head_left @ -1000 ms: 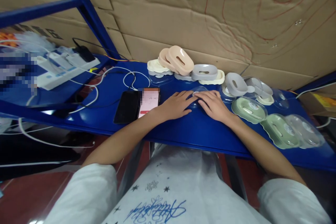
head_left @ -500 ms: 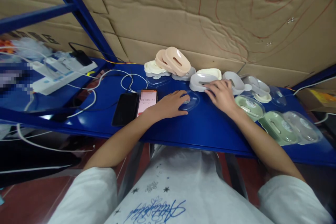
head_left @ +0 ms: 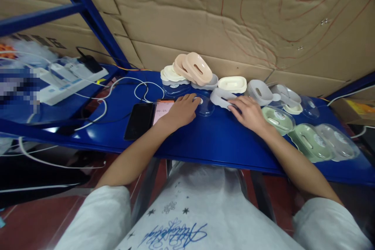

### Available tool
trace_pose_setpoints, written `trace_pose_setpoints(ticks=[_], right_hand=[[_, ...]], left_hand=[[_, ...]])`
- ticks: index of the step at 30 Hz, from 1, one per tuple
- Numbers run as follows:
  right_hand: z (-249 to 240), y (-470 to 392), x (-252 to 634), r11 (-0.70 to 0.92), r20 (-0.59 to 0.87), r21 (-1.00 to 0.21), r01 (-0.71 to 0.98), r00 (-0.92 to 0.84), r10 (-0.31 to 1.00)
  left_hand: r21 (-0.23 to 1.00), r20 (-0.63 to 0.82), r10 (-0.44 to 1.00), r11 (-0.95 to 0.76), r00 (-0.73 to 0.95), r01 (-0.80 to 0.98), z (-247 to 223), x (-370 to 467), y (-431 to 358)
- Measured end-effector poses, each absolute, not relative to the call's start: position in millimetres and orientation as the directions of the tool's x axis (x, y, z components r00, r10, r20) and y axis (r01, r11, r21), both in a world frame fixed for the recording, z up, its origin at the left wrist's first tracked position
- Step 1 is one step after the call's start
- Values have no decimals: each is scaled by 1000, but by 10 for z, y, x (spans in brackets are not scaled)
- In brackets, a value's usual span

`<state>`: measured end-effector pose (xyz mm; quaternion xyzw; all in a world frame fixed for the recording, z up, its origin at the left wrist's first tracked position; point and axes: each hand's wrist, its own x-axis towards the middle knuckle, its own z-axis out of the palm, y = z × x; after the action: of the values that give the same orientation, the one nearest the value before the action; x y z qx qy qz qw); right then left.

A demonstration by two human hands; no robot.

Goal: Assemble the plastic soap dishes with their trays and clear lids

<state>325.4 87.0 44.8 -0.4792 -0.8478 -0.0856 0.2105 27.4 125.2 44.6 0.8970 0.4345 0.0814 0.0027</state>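
Note:
My left hand (head_left: 185,110) is at the middle of the blue table, its fingers closed at the left edge of a clear plastic lid (head_left: 206,107) with a round white sticker. My right hand (head_left: 249,111) pinches the right end of a grey slotted soap dish tray (head_left: 218,98), which is tilted just right of the lid. Behind that tray sits a cream soap dish (head_left: 232,84). A deeper grey soap dish base (head_left: 259,93) is beyond my right fingers. Peach slotted trays (head_left: 199,69) are stacked at the back left, near cream pieces (head_left: 171,74).
Lidded green soap dishes (head_left: 311,142) and a grey lidded one (head_left: 338,143) line the table's right side. Two phones, one black (head_left: 138,122) and one lit (head_left: 161,111), lie by my left wrist. A power strip (head_left: 72,86) with white cables is at left; cardboard (head_left: 187,19) stands behind.
My left hand and the clear lid have shifted left and slightly back. The grey tray has come off the cream dish, tilting toward me in my right hand.

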Motion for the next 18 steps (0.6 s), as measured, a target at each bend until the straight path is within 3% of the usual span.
trace_pose_setpoints(ticks=[5,9,13,18], right_hand=[[614,926,3129,663,372,-124,738,-585,721],[675,1118,3023,623,392,-190,758,-524,756],[623,1514,2914,513,458,-152,845,-400,794],[537,1882,2897,421,374,-102,901,-357,856]], left_hand=[[211,299,677,-734,673,645,440,376,1184],[117,280,589,-805,758,582,361,400,1178],[28,316,544,-824,777,566,303,413,1191],[4,347,484,-857,803,515,328,447,1159]])
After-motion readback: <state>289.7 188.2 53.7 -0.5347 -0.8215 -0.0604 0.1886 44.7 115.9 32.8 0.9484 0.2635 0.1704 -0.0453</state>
